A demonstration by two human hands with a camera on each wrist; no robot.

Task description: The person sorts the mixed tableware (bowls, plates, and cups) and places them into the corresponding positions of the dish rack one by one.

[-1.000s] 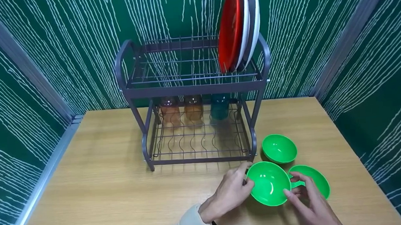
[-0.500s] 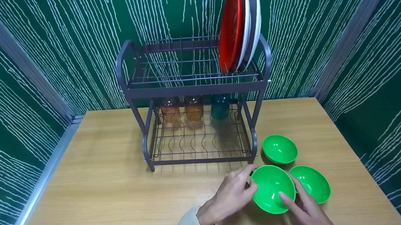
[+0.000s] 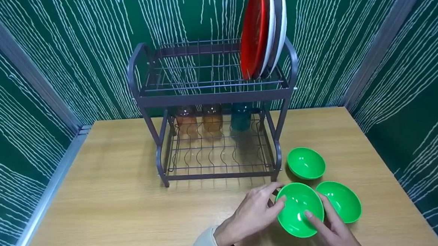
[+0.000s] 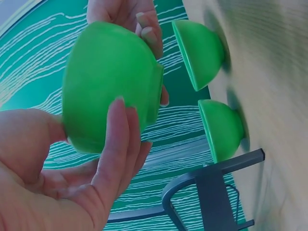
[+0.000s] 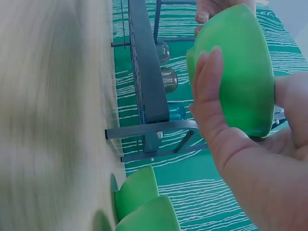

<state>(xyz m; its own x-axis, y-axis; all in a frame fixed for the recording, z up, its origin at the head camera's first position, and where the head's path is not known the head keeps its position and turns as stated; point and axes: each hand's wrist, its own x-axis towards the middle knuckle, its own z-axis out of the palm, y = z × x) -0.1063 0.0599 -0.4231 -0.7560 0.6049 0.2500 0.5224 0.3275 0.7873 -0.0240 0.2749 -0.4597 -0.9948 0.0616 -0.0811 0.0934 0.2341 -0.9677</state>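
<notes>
A green bowl is held above the table, between both hands. My left hand grips its left side, with the thumb at the rim and the fingers along the outside wall, as the left wrist view shows. My right hand holds the opposite side, thumb over the inner wall and fingers spread on the outside. The held bowl shows its foot ring in the left wrist view. Two more green bowls, one farther back and one to the right, stand upright on the table close by.
A dark two-tier dish rack stands behind the hands. On its upper tier, a red plate and several others lean upright at the right. Two orange-toned glasses and a blue one sit at the back of its lower tier.
The held bowl has moved slightly toward me and to the right. My right hand has shifted from its right rim to a fuller grip, thumb inside. The other bowls stay put.
</notes>
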